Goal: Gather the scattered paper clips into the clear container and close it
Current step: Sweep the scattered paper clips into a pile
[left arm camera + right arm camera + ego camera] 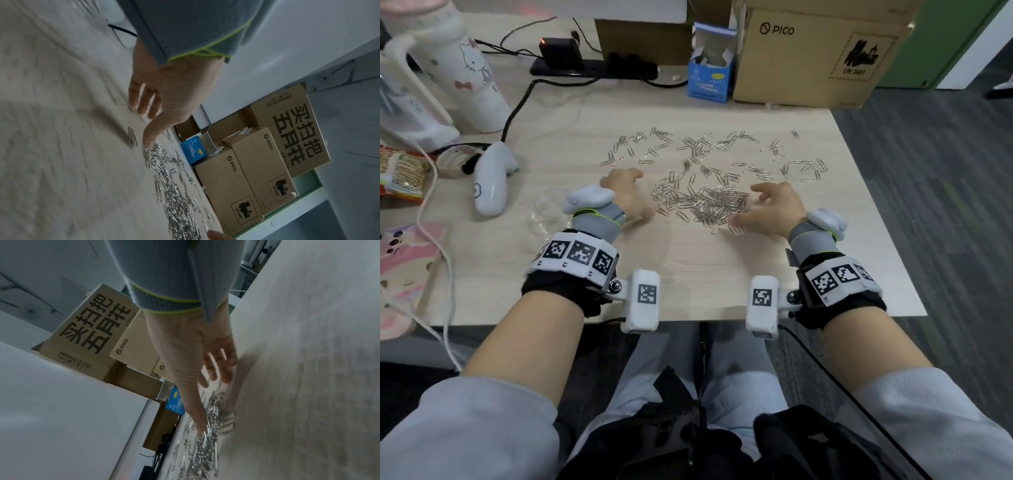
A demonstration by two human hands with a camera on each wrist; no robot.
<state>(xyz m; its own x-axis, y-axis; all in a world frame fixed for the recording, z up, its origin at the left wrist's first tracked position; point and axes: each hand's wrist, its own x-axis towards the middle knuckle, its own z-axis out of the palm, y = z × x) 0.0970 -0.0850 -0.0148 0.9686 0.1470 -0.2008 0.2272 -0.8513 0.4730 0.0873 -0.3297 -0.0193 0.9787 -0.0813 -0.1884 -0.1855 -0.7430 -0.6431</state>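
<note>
Your left hand (625, 197) rests on the wooden desk (688, 267) at the left edge of the dense pile of paper clips (703, 205), fingers loosely spread and lightly bent, holding nothing. In the left wrist view the same hand (164, 100) shows its thumb tip at the near edge of the pile (174, 191), with the other fingers (144, 105) extended toward the desk surface.

Your right hand (770, 209) lies at the right edge of the pile, fingers spread and relaxed, thumb reaching into the clips; it grips nothing. In the right wrist view the hand (197, 353) stretches its thumb down among the clips (207, 426), the other fingers (226, 368) straight over the desk.

The pile sits between your two hands. Beyond it, looser clips (698, 147) lie scattered in a broad band across the middle of the desk, reaching toward the right edge.

The clear container (542, 216) lies on the desk just left of your left wrist; it is faint and transparent, and whether it is open or closed cannot be told.

At the back of the desk stand a small blue box (710, 77) with its flaps open and a cardboard box marked PICO (808, 58). To the left lie a white handheld controller (491, 178), a white bottle with a cartoon print (472, 68) and a black power strip (592, 66).
</note>
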